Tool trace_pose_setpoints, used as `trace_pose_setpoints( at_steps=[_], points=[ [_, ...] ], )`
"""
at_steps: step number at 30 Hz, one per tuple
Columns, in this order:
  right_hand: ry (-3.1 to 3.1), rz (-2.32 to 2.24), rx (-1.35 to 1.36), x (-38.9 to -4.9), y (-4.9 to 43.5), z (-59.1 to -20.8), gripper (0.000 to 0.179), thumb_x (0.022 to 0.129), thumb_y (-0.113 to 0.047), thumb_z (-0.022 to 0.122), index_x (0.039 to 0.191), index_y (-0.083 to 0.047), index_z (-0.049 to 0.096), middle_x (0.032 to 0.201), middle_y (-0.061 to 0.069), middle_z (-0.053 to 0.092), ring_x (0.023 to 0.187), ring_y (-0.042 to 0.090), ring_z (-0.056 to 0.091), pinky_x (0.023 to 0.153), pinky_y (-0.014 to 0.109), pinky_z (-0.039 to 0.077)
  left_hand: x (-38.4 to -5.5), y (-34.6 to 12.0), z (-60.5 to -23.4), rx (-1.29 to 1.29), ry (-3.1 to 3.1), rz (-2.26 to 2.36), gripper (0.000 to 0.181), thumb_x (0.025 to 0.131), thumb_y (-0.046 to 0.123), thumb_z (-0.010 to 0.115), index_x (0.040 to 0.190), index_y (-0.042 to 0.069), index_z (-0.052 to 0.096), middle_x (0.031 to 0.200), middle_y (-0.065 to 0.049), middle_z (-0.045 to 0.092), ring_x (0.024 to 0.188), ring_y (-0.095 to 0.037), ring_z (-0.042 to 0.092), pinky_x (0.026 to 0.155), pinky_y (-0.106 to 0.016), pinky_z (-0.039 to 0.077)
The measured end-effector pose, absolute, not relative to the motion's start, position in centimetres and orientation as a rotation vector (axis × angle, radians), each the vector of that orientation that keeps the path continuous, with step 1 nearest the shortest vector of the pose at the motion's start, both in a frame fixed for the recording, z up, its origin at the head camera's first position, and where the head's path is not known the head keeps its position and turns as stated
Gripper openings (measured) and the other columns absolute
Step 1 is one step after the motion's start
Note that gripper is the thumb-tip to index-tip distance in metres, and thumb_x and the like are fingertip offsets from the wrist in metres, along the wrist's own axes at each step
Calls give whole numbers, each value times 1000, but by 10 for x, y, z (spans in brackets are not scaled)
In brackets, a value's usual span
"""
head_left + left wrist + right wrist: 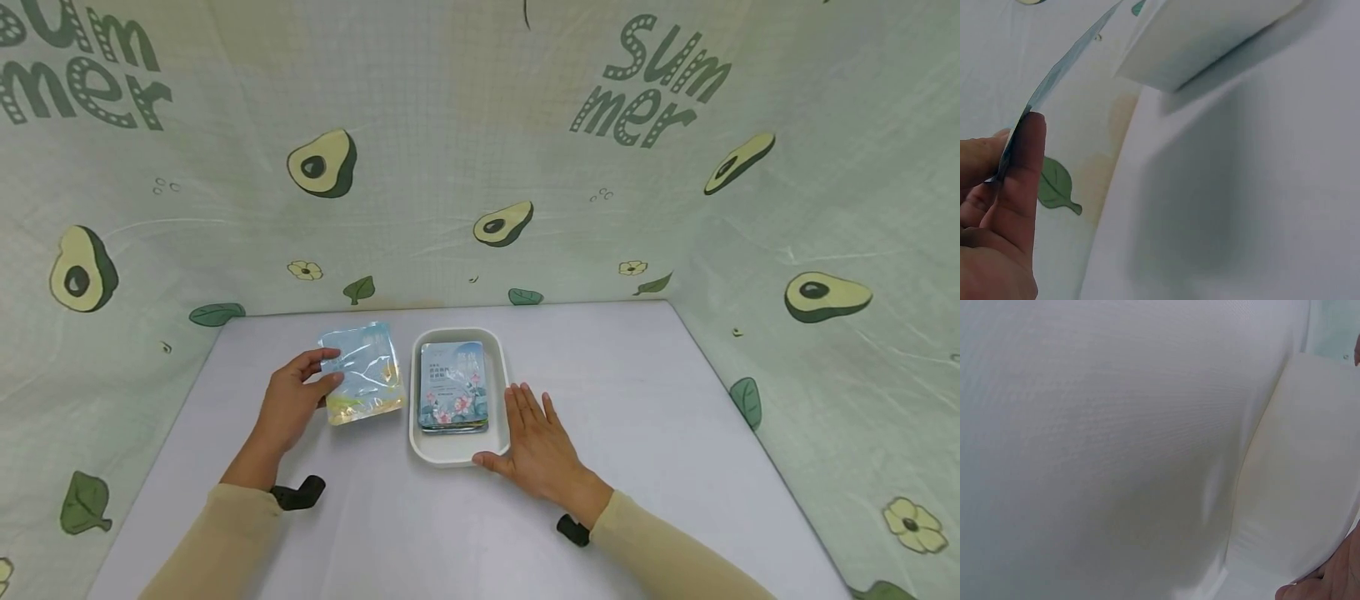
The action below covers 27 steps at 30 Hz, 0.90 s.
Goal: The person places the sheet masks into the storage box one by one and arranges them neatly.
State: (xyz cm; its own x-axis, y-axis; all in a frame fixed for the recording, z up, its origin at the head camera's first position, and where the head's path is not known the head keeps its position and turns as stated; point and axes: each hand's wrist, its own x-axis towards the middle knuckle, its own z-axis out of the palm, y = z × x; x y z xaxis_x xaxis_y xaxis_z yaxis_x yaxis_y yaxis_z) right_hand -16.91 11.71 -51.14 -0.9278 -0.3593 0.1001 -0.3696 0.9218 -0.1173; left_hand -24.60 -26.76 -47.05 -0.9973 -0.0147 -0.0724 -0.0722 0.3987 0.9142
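Observation:
In the head view my left hand (294, 406) pinches a shiny blue and yellow sachet (365, 375) by its left edge, between thumb and fingers. The left wrist view shows the sachet (1060, 69) edge-on and raised over the white surface. To its right stands a white tray (450, 452) holding a stack of blue sachets printed with pink flowers (453, 383). My right hand (542, 450) rests against the tray's right side, fingers straight, thumb at the lower right corner. In the right wrist view the tray's outer wall (1297, 469) lies beside the fingertips.
The white tabletop (637, 400) extends around the tray on all sides. Behind it and along both sides hangs a pale green cloth (420, 125) printed with avocados, leaves and lettering. A black wrist strap mount (300, 493) sits at my left wrist.

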Motion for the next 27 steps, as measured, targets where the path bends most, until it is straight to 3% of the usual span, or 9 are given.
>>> trace_pose_setpoints(
  at_steps=[6, 15, 27],
  points=[
    [-3022, 209, 556, -169, 118, -511, 117, 95, -84, 45, 164, 7, 22, 171, 26, 27, 161, 40, 21, 130, 62, 17, -256, -242, -460, -88, 2458, 1774, 46, 103, 15, 70, 148, 12, 58, 144, -18, 57, 102, -20, 63, 78, -20, 60],
    [-3015, 219, 567, -169, 117, -510, 116, 95, -83, 45, 164, 8, 24, 170, 26, 28, 161, 39, 21, 130, 62, 17, -273, -199, -460, -54, 2369, 1747, 43, 102, 10, 71, 144, 13, 62, 137, -16, 60, 105, -25, 62, 76, -24, 59],
    [-3011, 228, 563, -169, 118, -509, 117, 94, -83, 47, 164, 7, 24, 170, 26, 29, 161, 39, 23, 129, 63, 19, -285, -148, -474, 26, 2321, 1710, 37, 99, 8, 73, 136, 12, 68, 133, -17, 56, 90, -20, 65, 71, -28, 60]
  ],
)
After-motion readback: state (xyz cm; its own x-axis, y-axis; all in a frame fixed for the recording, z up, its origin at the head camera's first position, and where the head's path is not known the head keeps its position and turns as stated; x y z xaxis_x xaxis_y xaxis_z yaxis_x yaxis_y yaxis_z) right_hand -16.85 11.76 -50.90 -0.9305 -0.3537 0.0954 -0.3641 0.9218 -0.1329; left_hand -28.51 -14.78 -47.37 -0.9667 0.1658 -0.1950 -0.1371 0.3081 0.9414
